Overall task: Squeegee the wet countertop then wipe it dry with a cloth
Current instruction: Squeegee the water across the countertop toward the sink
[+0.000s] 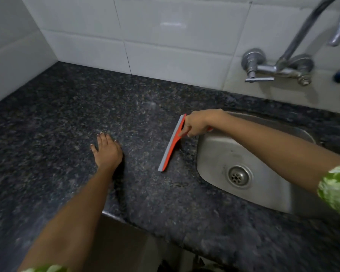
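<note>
**Squeegee blade down on the surface, just left of the sink**

Right hand (197, 124) grips the orange handle of the squeegee (172, 144), fingers (185, 132) curled tight around it. The blade lies on the dark speckled surface (67, 114), its long grey rubber edge facing away from the sink (214, 154). Blade runs diagonally, far end near the hand, near end pointing toward the person. Squeegee sits just beside the sink's left rim, not over the basin.

Left hand (107, 150) rests flat on the surface, well to the left of the sink, fingers straight and slightly spread, holding nothing. It lies apart from the squeegee.

Right forearm crosses above the sink basin. Green-and-white patterned sleeve (336, 189) shows at the upper arm.

Sink is steel, with a round drain (239, 176) at its bottom. Metal tap (279, 67) is mounted on the white tiled wall (165, 36) behind the sink.
</note>
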